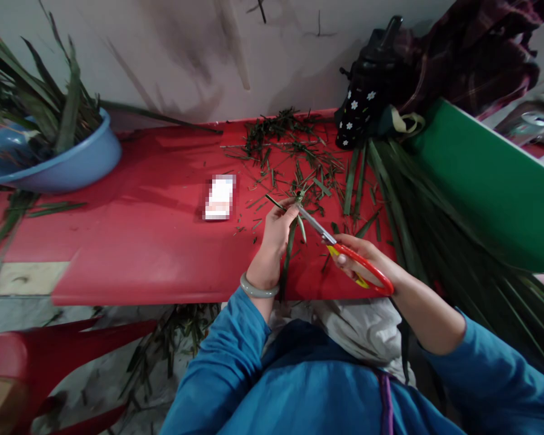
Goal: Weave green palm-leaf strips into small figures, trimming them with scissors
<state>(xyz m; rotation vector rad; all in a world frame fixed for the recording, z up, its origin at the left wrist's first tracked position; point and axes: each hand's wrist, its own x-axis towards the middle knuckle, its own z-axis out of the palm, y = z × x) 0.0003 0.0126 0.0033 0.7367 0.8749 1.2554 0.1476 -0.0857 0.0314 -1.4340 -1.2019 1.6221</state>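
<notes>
My left hand (278,226) is closed in a pinch on a small piece made of green leaf strips (300,196), with loose ends sticking out to the left and hanging down. My right hand (356,257) grips a pair of scissors (320,226) with red and yellow handles. The scissor blades point up and left, and their tips are at the leaf piece beside my left fingertips. Whether the blades touch a strip I cannot tell. Cut leaf scraps (276,136) lie scattered on the red table (163,254) just beyond my hands.
A blue basin (72,175) of long leaves stands at the left. A pixelated white rectangle (220,198) lies mid-table. At the right are a black flowered tumbler (362,96), a green panel (476,193) and a bundle of long leaves (417,223). A red stool (9,356) stands lower left.
</notes>
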